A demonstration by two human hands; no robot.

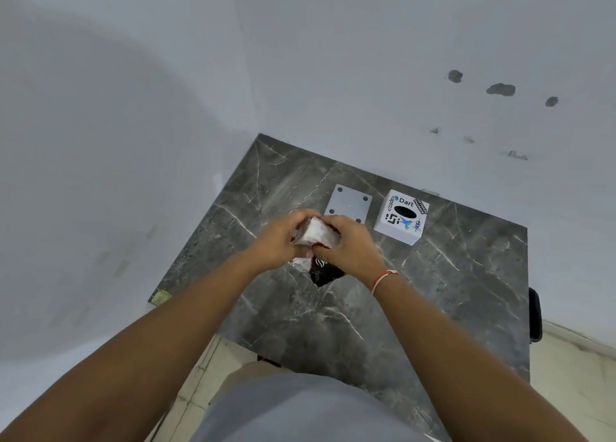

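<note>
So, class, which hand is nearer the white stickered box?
Right. The right hand sits just left of the stickered box; the left hand is farther left, beyond the white packet both grip.

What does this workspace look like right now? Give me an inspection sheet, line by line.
Surface: dark veined marble table, set into a wall corner.
Job's things: white bundle, possibly tissues, held above the table; dark wrapper with white lettering hangs under it.
Clutter: white box with stickers and an oval top hole; flat white plate with four holes just left of it; yellowish label at the table's near left corner.
Grippers: left hand and right hand grip the bundle from opposite sides.
Cables: nothing seen.
Surroundings: pale walls with dark marks; light floor tiles; black object at the table's right edge, unclear what.
</note>
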